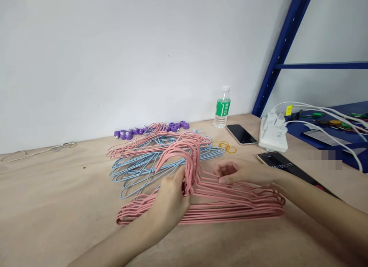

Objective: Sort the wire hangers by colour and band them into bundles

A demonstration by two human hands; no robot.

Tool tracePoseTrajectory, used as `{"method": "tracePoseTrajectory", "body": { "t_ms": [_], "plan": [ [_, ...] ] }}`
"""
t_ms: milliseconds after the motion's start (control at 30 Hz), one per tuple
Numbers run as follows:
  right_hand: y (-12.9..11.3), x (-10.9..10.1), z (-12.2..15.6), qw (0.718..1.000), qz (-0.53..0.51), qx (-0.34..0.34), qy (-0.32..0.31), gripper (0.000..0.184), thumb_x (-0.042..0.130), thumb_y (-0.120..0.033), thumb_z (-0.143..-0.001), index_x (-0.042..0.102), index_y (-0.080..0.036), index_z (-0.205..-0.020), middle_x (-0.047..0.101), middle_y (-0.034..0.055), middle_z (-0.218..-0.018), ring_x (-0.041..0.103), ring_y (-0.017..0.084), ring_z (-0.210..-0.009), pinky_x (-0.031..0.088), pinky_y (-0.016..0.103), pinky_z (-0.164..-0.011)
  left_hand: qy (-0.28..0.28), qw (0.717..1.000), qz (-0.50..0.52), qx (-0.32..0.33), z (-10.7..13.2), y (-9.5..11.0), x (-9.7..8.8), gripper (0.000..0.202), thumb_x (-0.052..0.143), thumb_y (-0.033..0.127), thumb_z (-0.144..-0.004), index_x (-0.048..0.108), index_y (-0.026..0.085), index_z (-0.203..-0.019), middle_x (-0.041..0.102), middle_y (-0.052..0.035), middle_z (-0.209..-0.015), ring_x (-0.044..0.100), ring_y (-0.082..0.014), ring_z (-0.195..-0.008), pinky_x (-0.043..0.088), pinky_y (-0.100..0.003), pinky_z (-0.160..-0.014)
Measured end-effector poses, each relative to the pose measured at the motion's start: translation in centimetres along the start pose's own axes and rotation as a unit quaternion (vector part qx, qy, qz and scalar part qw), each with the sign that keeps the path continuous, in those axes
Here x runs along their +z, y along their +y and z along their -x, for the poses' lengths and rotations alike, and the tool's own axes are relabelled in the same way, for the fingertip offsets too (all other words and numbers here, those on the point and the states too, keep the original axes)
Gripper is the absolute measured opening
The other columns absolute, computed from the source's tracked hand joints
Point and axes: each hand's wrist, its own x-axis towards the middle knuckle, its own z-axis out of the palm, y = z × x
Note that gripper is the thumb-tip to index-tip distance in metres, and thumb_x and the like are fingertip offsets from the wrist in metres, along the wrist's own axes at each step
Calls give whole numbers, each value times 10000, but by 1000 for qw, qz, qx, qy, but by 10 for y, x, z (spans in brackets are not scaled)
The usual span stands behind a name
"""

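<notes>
At the person's twelve o'clock, a bundle of pink hangers (230,213) rests on the table (57,198), its necks clasped in the left hand (172,194). The right hand (235,173) curls loosely by the wires; I can't tell whether it grips any. Blue hangers (135,169) lie beyond, towards eleven.

The bare left forearm (135,236) slants up and inward, wrist nearly straight, the left hand (171,192) curled into a firm grip. The bare right forearm (313,203) reaches leftward; the right hand (240,172), fingers loosely bent, is nearer the flat brown surface's (71,198) far edge.
</notes>
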Motion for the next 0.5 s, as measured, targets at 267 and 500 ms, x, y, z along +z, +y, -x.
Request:
{"method": "tracePoseTrajectory", "body": {
  "t_ms": [267,500],
  "plan": [
    [-8,-1,6,1000,24,16,-1,412,582,-550,-673,451,-159,-673,393,-48,-628,376,70,-575,300,231,-555,-27,994,-104,35,15,4,3,325,342,1,-592,461,198,-822,593,-23,-679,560,-181,-612,410,-250,-545],
    [-1,-30,9,991,9,51,122,533,592,-676,-584,424,-201,-759,203,-108,-486,148,41,-409,98,209,-382,-77,995,-61,20,24,18,-23,360,359,11,-594,500,206,-861,610,-30,-739,544,-176,-615,393,-259,-551]
  ]
}}
